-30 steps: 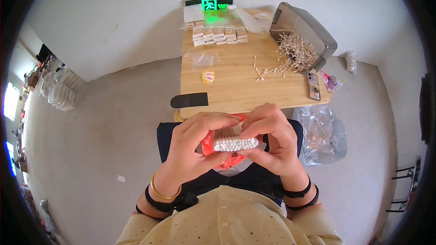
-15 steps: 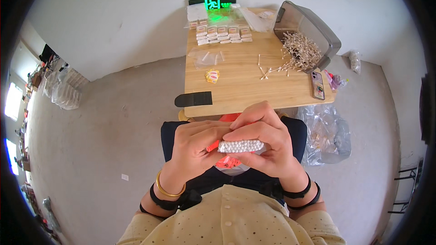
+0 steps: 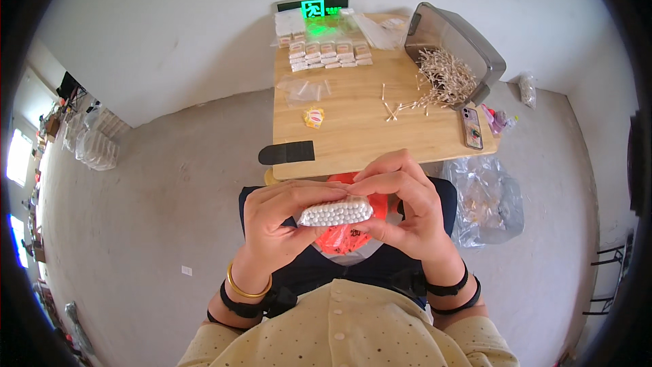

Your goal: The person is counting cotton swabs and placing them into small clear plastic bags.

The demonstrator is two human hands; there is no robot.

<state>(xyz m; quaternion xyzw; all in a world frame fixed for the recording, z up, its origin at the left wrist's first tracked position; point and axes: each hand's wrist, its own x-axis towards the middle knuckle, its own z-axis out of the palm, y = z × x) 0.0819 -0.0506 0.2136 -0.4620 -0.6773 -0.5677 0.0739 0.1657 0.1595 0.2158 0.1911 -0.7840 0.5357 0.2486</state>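
Above my lap, a small clear bag of cotton swabs [image 3: 336, 213] is held level, its rows of white tips turned toward me. My left hand [image 3: 282, 214] grips the bag's left end, fingers over the top and thumb below. At its right end my right hand [image 3: 407, 207] pinches it, with the index finger along the upper edge and the thumb beneath. The back of the bag is hidden by fingers. A red plastic bag [image 3: 346, 236] lies below, between my knees.
On the wooden table [image 3: 353, 136] stand several packed swab bags [image 3: 329, 54], yellow labels [image 3: 314, 117], clear empty bags [image 3: 302, 88], a black pad [image 3: 287, 153] and a phone [image 3: 472, 128]. A tipped grey bin [image 3: 485, 47] spills loose swabs [image 3: 445, 78]. A clear sack [image 3: 485, 207] sits at right.
The swab bag has shifted left, and more of its tip end shows. My right hand's fingers have drawn back toward its right end. The red bag below is more exposed.
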